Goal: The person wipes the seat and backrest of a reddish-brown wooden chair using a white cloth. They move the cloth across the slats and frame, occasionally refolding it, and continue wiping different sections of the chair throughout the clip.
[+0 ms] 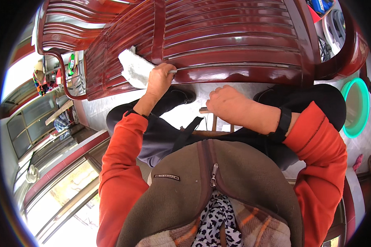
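Note:
My left hand (159,79) grips a white cloth (136,68), fingers curled over it. Most of the cloth spreads over the dark red slatted wooden bench (235,44), and a small end pokes out by my thumb. My right hand (227,100) hovers just off the bench's front edge, above my lap, its fingers curled inward. A small wooden end (204,110) shows beside those fingers; whether I hold it or it lies below is unclear. The palm of this hand is hidden.
A turquoise plastic basin (355,108) stands on the floor to the right. The bench's curved armrest (337,68) rises at its right end. At upper left is another slatted wooden seat (71,27). My legs straddle a wooden frame (207,132).

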The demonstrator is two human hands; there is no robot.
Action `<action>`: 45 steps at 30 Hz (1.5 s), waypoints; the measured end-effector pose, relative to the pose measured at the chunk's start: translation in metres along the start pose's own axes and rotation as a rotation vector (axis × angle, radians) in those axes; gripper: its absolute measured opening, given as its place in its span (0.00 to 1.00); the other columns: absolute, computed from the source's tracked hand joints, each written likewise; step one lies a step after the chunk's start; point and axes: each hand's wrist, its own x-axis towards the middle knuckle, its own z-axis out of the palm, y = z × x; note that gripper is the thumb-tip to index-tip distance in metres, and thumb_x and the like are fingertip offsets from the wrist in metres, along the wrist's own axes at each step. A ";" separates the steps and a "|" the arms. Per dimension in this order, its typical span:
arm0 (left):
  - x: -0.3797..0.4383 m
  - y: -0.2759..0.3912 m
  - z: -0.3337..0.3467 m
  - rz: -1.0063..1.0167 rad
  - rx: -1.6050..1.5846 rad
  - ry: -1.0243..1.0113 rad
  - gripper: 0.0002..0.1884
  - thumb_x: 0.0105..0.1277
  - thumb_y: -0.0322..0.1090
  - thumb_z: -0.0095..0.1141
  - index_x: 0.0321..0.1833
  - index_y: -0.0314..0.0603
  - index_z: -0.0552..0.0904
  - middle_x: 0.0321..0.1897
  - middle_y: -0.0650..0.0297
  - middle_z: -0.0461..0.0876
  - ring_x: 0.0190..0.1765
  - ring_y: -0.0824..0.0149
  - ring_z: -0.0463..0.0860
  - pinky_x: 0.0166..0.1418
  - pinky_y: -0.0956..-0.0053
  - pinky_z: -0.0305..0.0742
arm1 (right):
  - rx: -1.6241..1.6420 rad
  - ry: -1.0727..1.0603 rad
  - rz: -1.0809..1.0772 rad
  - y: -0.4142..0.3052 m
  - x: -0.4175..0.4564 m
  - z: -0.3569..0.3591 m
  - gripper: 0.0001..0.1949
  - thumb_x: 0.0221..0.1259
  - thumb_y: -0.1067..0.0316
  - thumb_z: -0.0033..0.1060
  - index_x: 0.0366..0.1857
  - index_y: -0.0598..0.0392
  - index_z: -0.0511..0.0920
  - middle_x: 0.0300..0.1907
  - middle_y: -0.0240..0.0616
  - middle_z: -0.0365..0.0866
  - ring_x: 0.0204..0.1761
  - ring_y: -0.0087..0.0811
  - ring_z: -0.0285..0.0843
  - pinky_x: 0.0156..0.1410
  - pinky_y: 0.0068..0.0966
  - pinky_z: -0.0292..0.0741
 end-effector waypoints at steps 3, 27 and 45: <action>0.006 0.014 0.004 0.027 -0.035 0.017 0.07 0.60 0.24 0.63 0.41 0.39 0.87 0.37 0.55 0.87 0.40 0.50 0.87 0.45 0.62 0.82 | -0.064 0.026 -0.012 -0.003 0.000 0.002 0.05 0.49 0.72 0.68 0.31 0.50 0.89 0.33 0.38 0.88 0.41 0.38 0.87 0.43 0.34 0.78; 0.096 0.197 0.067 0.184 -0.320 0.035 0.06 0.55 0.26 0.66 0.35 0.37 0.85 0.35 0.51 0.88 0.40 0.46 0.87 0.45 0.59 0.82 | -0.099 -0.108 0.029 -0.001 -0.005 0.020 0.10 0.56 0.66 0.68 0.41 0.47 0.91 0.48 0.30 0.89 0.54 0.33 0.84 0.49 0.37 0.80; 0.068 0.147 0.038 0.260 -0.182 -0.011 0.06 0.60 0.30 0.68 0.37 0.42 0.83 0.31 0.57 0.80 0.37 0.48 0.82 0.39 0.56 0.78 | -0.147 -0.159 0.059 -0.005 -0.024 0.001 0.06 0.54 0.68 0.65 0.33 0.50 0.89 0.34 0.32 0.88 0.40 0.33 0.85 0.40 0.32 0.72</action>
